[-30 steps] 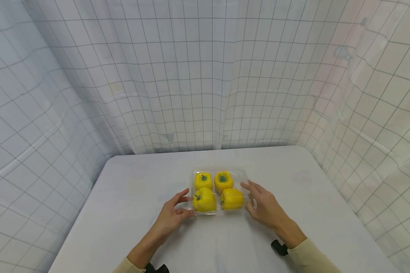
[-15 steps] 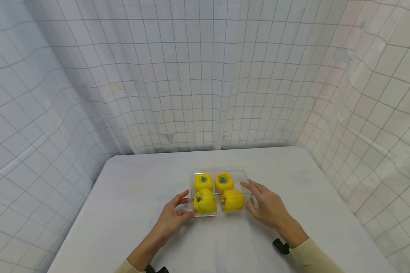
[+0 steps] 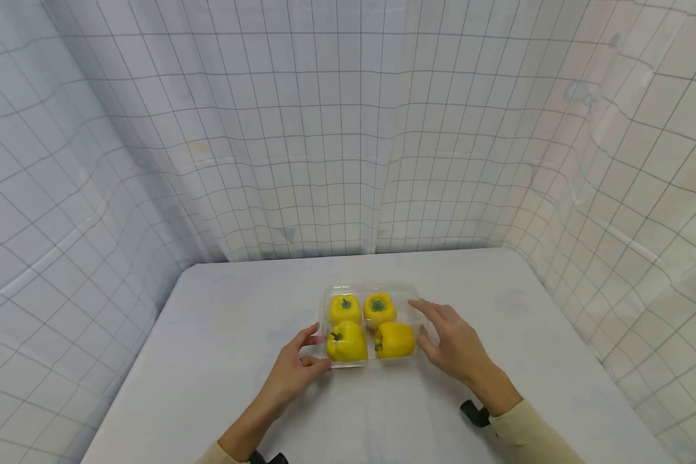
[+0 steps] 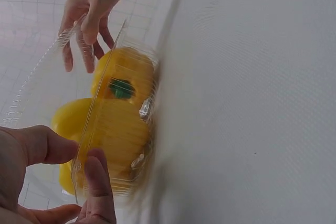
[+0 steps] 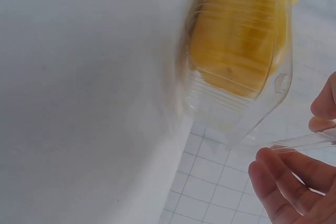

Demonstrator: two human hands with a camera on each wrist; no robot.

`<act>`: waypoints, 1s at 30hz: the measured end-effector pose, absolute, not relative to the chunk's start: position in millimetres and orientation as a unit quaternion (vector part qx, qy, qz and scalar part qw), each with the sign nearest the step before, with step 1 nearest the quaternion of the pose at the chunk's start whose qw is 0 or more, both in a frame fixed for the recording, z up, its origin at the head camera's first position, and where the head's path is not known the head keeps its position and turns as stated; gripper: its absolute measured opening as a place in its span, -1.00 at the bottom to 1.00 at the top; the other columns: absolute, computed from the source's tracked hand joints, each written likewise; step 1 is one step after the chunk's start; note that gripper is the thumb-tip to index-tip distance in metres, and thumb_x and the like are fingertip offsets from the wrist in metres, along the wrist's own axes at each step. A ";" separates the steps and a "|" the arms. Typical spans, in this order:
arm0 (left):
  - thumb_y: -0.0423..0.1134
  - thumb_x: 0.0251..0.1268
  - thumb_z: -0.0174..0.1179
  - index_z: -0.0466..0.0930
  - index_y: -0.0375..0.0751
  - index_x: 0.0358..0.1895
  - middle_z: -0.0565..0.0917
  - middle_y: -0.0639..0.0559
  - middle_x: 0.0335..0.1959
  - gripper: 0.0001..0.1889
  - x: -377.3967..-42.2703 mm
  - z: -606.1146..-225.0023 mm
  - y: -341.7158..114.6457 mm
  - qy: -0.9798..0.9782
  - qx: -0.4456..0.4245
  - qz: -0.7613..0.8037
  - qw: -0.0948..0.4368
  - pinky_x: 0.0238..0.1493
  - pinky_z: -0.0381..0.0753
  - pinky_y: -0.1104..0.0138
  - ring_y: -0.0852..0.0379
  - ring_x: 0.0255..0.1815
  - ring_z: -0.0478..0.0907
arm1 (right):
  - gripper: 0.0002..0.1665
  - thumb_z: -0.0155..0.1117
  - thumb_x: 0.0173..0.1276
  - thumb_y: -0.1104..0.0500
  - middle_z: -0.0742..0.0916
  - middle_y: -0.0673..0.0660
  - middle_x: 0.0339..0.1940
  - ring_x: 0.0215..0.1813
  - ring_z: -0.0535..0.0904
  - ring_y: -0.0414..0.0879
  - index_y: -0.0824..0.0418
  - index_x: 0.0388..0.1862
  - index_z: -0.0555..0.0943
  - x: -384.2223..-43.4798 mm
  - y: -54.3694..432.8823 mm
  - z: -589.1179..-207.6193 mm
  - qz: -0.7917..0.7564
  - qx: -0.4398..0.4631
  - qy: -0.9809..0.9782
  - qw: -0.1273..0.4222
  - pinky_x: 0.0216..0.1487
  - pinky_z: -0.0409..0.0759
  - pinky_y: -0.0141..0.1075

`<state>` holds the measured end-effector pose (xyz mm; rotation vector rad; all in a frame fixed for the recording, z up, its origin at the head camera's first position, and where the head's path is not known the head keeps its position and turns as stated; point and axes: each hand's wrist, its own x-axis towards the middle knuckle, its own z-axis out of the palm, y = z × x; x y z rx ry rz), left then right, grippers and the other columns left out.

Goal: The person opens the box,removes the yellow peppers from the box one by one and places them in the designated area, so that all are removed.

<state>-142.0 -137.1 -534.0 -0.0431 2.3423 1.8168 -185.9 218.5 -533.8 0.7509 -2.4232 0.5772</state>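
A clear plastic clamshell box (image 3: pixel 348 365) lies mid-table with yellow bell peppers in it. Two peppers sit stem up at the back; the front left pepper (image 3: pixel 348 345) and front right pepper (image 3: pixel 396 341) lie on their sides. My left hand (image 3: pixel 290 374) pinches the box's rim at its near left corner, thumb against fingers in the left wrist view. On the other side my right hand (image 3: pixel 457 348) holds the edge of the clear lid (image 5: pixel 310 141) between thumb and fingers. The lid stands raised off the box's rim in the left wrist view.
A white cloth covers the table (image 3: pixel 238 309). White sheets with a dark grid (image 3: pixel 313 161) hang behind it and on both sides. Black straps or mounts (image 3: pixel 475 414) show at the wrists.
My right hand has shifted slightly away from me, its fingertips farther up the box's right side, and the lid edge has moved with it. The left hand stays nearly in place.
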 end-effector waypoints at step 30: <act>0.22 0.26 0.69 -0.09 -0.23 0.97 -0.11 -0.34 1.00 0.43 -177.1 -541.3 -137.8 0.891 0.126 0.428 0.077 0.75 0.53 -0.33 -0.48 0.94 0.17 | -0.38 0.37 0.70 0.38 0.72 0.45 0.54 0.48 0.81 0.38 0.41 0.61 0.39 -220.7 213.8 -512.1 0.440 0.219 -0.855 0.166 0.42 0.83 0.16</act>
